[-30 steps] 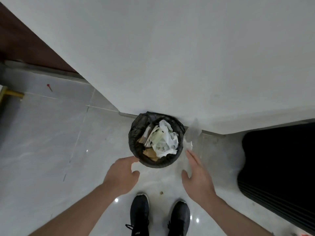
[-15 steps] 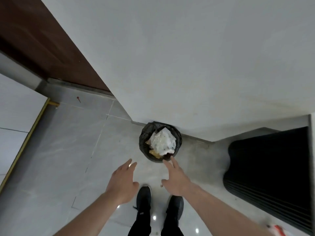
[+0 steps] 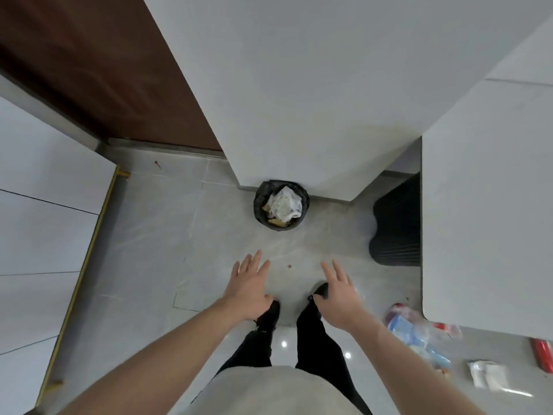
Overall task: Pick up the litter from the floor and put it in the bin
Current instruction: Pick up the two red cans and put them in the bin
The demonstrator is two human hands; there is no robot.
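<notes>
- Most of the frame is pale grey floor (image 3: 143,265) and white wall; a brown door panel fills the upper left.
- Upper middle, tucked against the wall corner, stands the bin (image 3: 281,205), black-lined and already heaped with white plastic and brown scraps close to its rim.
- Lower right, well apart from the bin, lies the litter: a blue-and-clear plastic wrapper (image 3: 414,333), a white packet (image 3: 487,377), and a red item (image 3: 543,353) at the frame edge, partly under a white desk (image 3: 484,220).
- Centre, the left hand (image 3: 250,287) and right hand (image 3: 339,296) hang over the black shoes, fingers spread wide and holding nothing.
- Smallest, a brown crumb (image 3: 289,266) sits on the floor between the hands and the bin.
- Risks, as I judge them: the full bin may shed pieces if more is pushed in carelessly; the thin wrapper may slip from a loose pinch; the red item by the desk edge and the tiny crumb are easy to miss; the glossy floor may be slick when bending down.
</notes>
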